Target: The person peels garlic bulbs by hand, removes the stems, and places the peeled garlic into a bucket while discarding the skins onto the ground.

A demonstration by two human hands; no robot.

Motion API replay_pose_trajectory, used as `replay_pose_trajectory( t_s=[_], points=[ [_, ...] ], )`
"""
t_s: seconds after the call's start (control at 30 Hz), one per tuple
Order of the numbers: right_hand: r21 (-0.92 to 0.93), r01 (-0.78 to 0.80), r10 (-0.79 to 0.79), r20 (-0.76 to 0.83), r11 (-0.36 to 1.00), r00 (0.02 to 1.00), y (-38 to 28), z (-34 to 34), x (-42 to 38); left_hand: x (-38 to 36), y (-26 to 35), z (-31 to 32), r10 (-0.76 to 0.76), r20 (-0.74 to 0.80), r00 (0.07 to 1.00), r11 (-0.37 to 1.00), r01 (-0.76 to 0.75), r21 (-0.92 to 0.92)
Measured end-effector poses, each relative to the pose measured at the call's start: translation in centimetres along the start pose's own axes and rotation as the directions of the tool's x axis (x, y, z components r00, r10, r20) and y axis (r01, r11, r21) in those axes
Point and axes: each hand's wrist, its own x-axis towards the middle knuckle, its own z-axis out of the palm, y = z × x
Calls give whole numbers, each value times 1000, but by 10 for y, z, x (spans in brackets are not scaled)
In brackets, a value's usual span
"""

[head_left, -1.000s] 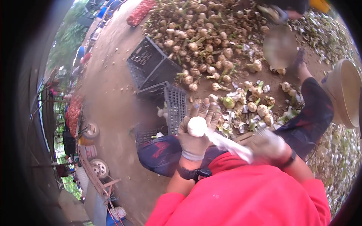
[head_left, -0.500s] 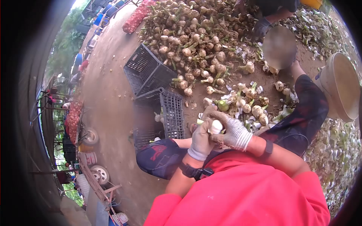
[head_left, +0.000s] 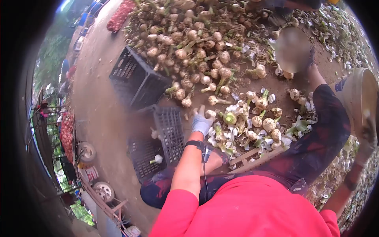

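My left hand (head_left: 202, 121), in a pale glove, reaches to the near edge of the garlic, beside a loose bulb (head_left: 211, 113); its fingers are spread. At the far right my right hand (head_left: 367, 138), also gloved, is blurred by motion beside the white bucket (head_left: 347, 93). Something pale shows at its fingers, too smeared to make out. Between my legs lie several garlic bulbs (head_left: 269, 125) with stems and peeled skins. A big pile of garlic (head_left: 189, 35) spreads beyond them.
Two dark plastic crates (head_left: 136, 79) (head_left: 169, 130) stand at the left, one with a bulb (head_left: 157, 159) inside. A wooden piece (head_left: 256, 160) lies by my legs. A co-worker's gloved hand (head_left: 280, 17) is at the top. A red sack (head_left: 120, 15) and a cart (head_left: 103, 191) stand farther left.
My hands were together around a white bulb and have separated. My left hand moved forward to the garlic, my right hand out to the bucket. The view has shifted.
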Motion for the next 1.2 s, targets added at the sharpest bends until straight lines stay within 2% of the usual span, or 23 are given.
replay_pose_trajectory(
  t_s=[0.07, 0.1, 0.13, 0.17, 0.2, 0.27, 0.3, 0.33, 0.4, 0.47, 0.5, 0.53, 0.6, 0.63, 0.67, 0.7, 0.77, 0.8, 0.83, 0.93, 1.03, 1.13, 1.2],
  points=[
    [-59, -144, 153, 196, 988, 968, -69, 93, -32, 14, 17, 12, -47, 219, 975, 995, 25, 101],
    [-54, -61, 70, 180, 997, 981, -104, 149, -49, 26, 22, 20, -90, 339, 936, 985, 33, 171],
    [-30, -168, 167, 373, 985, 912, -116, 172, -55, 35, 24, 27, -144, 451, 881, 969, 34, 244],
    [149, -206, 121, 443, 967, 889, -119, 199, -66, 46, 17, 39, -175, 472, 864, 971, 72, 227],
    [109, -56, -9, 525, 993, 851, -124, 221, -70, 55, 12, 50, -210, 488, 847, 969, 115, 216],
    [55, -154, 81, 655, 987, 751, -146, 255, -73, 45, 13, 47, -230, 403, 886, 970, 174, 172],
    [92, -367, 208, 687, 926, 697, -141, 273, -79, 44, 4, 55, -285, 344, 895, 863, 396, -314],
    [120, -564, 317, 723, 817, 614, -135, 290, -87, 40, -2, 58, -359, 311, 880, 513, 465, -722],
    [-22, -666, 383, 833, 746, 401, -142, 316, -95, -10, 38, -23, -186, 203, 961, 66, 218, -974],
    [146, -747, 169, 929, 649, 328, -132, 335, -118, -61, 78, -85, 81, 77, 994, -357, 101, -928],
    [155, -704, 115, 941, 693, 320, -142, 339, -126, -86, 93, -106, 144, 65, 987, -300, 107, -948],
    [216, -803, 117, 936, 555, 332, -154, 339, -137, -110, 106, -123, 208, 53, 977, -241, 103, -965],
    [239, -872, 176, 924, 426, 339, -190, 321, -143, -160, 121, -144, 263, 102, 959, 62, 89, -994],
    [272, -791, 174, 888, 547, 426, -202, 310, -145, -176, 119, -137, 241, -75, 968, 298, -147, -943],
    [307, -784, 100, 901, 540, 422, -206, 301, -148, -186, 121, -135, 256, -249, 934, 511, -350, -785],
    [301, -790, 76, 914, 534, 399, -212, 288, -149, -196, 121, -139, 262, -272, 926, 508, -372, -777],
    [322, -801, 50, 915, 504, 399, -223, 268, -156, -217, 132, -156, 510, -557, 656, 653, -716, -246],
    [350, -806, 46, 906, 477, 420, -226, 261, -161, -223, 133, -158, 509, -574, 641, 647, -725, -237],
    [290, -691, 24, 913, 662, 407, -230, 249, -156, -229, 134, -160, 560, -577, 595, 642, -751, -151],
    [282, -556, 11, 885, 782, 466, -226, 239, -167, -245, 139, -170, 613, -588, 528, 619, -784, -58],
    [296, -579, -33, 906, 760, 421, -223, 227, -171, -253, 136, -175, 723, -549, 420, 523, -852, 36],
    [371, -601, -104, 896, 708, 431, -219, 221, -180, -260, 130, -173, 708, -529, 467, 537, -843, -26],
    [221, -682, -9, 954, 697, 300, -217, 218, -179, -265, 128, -170, 675, -529, 514, 560, -824, -87]
  ],
)
